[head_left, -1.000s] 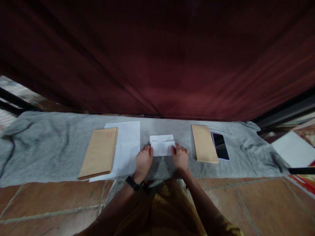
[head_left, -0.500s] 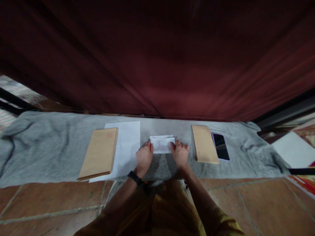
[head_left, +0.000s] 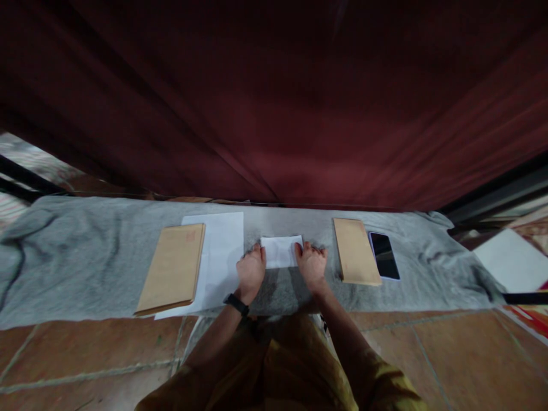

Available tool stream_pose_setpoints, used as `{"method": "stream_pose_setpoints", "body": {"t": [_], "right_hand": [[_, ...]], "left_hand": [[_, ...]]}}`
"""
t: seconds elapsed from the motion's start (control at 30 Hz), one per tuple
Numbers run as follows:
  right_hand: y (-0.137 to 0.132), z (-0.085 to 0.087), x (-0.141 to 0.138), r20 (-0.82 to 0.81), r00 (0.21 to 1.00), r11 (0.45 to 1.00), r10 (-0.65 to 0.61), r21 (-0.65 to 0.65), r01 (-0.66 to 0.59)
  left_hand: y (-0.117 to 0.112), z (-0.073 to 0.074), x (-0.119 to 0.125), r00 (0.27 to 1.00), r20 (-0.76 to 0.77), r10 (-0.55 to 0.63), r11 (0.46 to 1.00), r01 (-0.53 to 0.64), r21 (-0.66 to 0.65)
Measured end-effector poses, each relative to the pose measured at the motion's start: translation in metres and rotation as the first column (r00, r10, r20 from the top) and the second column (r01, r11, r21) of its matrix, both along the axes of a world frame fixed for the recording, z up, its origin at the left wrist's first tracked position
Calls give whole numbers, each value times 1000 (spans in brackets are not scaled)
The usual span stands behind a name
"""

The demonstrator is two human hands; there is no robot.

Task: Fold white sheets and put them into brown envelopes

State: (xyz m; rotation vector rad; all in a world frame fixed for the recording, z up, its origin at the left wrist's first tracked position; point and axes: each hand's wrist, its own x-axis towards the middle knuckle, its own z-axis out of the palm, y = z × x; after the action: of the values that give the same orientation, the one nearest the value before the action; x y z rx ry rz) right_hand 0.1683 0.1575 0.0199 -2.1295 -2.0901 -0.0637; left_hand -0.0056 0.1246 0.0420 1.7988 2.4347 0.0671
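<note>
1. My left grip is closed on the left end of a small white paper.
2. My right grip is closed on its right end.
3. The paper is over grey cloth, brown envelopes to its left.

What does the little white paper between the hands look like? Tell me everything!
The white paper is a small, plain rectangle, wider than it is tall, with no writing that I can see. It looks thin and smooth. It lies about flat on the gray cloth, long sides running left to right. The left hand touches its left end, and the right hand has its thumb over the right end.
</note>
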Motion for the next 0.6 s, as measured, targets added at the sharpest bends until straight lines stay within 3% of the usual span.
{"method": "stream_pose_setpoints", "body": {"t": [0.33, 0.6], "right_hand": [[2, -4, 1, 13, 999, 999, 33, 0, -33], [-2, -7, 5, -40, 998, 994, 51, 97, -47]], "left_hand": [[0, -5, 0, 999, -27, -20, 1000, 20, -4], [5, -8, 2, 1000, 14, -15, 999, 16, -43]]}}
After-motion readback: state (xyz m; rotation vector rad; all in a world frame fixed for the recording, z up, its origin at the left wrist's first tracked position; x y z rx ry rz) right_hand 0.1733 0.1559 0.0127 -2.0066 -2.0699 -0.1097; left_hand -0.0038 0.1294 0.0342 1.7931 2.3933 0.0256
